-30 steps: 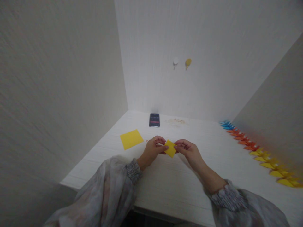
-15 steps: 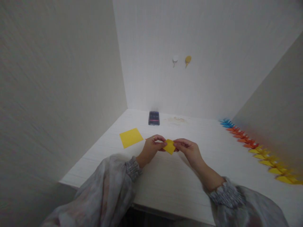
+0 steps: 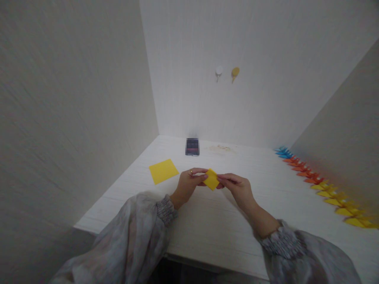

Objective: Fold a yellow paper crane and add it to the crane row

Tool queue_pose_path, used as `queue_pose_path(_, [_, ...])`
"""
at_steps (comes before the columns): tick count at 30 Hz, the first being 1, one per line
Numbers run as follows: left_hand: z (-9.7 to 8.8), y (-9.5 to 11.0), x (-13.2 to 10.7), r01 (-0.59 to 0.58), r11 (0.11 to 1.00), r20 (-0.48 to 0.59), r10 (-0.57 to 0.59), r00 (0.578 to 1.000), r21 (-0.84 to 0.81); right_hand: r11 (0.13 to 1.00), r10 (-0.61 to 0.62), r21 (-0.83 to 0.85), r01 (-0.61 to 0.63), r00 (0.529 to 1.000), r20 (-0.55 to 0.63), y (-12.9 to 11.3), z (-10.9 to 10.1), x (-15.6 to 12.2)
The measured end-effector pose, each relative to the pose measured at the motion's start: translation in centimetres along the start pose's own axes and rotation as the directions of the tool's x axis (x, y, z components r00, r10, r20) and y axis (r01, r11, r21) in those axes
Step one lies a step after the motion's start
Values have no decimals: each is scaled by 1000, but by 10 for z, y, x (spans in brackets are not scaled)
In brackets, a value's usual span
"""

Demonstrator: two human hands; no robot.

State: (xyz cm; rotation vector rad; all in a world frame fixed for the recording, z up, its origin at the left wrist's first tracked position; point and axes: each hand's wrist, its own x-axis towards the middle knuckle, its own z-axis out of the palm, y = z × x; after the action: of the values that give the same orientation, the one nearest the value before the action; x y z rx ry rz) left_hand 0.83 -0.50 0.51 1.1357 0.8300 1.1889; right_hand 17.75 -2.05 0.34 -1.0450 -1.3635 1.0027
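Note:
Between my two hands, just over the table, is a small folded piece of yellow paper [image 3: 211, 180], roughly diamond-shaped. My left hand [image 3: 189, 183], with a ring on one finger, pinches its left side between thumb and fingers. At its right edge, my right hand [image 3: 237, 186] grips the paper with thumb and fingertips. A flat sheet of yellow paper [image 3: 164, 171] lies on the table to the left of my left hand.
Along the right wall runs a row of folded paper birds, with blue ones [image 3: 283, 152], orange ones [image 3: 303, 170] and yellow ones [image 3: 340, 201]. A dark phone-like device [image 3: 192, 146], its screen blurred, stands at the back of the white table [image 3: 213, 228]. Two hooks [image 3: 235, 71] are on the wall.
The folded yellow paper has opened upward a little and now looks taller, with its top corner raised. Both hands keep their hold in almost the same place.

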Motion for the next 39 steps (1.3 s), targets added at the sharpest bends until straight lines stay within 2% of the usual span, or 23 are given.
queue_pose_path(6, [-1,-1,-1,44,999,35,-44,998,-17,999,5,50,-8,998,55,0,0,0])
queue_pose_path(14, [-3,-2,-1,175,982,208,-156,965,-74,992,32,120,-49,990,139,5,-3,1])
queue_pose_path(29, [-1,1,-2,163,982,236,-138,962,-92,986,99,112,-122,977,191,3,-2,1])
queue_pose_path(34, [-2,1,-2,184,975,214,-155,964,-121,983,83,146,-116,974,212,6,-4,1])
queue_pose_path(39, [-3,1,-2,227,960,244,-183,952,-164,963,96,229,-145,972,215,2,-4,0])
